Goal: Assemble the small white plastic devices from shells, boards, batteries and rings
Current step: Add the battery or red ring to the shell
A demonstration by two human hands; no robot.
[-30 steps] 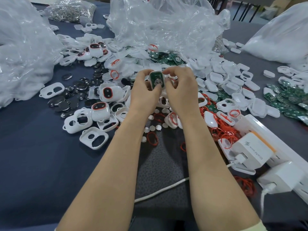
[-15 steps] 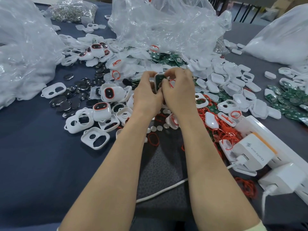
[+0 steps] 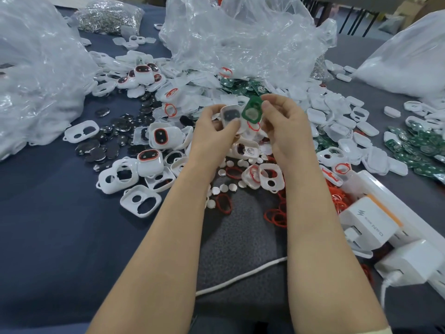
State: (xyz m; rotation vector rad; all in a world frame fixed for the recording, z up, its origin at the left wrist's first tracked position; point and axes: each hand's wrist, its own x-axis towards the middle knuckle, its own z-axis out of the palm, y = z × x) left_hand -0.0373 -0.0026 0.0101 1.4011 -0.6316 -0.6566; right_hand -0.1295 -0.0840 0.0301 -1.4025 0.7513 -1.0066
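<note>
My left hand (image 3: 212, 131) holds a small white shell (image 3: 230, 115) with dark openings, above the parts pile. Just to its right, my right hand (image 3: 286, 126) pinches a green circuit board (image 3: 251, 112), tilted, a little apart from the shell. Below the hands lie loose white shells (image 3: 140, 200), red rings (image 3: 224, 204) and small white discs (image 3: 224, 188). Dark coin batteries (image 3: 96, 150) are spread at the left. Finished-looking white devices with red-rimmed windows (image 3: 149, 160) sit left of my left wrist.
Big clear plastic bags (image 3: 240, 37) stand at the back, left and right. More green boards (image 3: 414, 145) lie far right. A white power strip with chargers (image 3: 375, 225) and a white cable (image 3: 240, 276) occupy the lower right. A bag of metal parts (image 3: 108, 15) is at the far back.
The board and shell were held together between both hands; now they are apart, the shell in my left hand and the green board in my right, slightly to the right.
</note>
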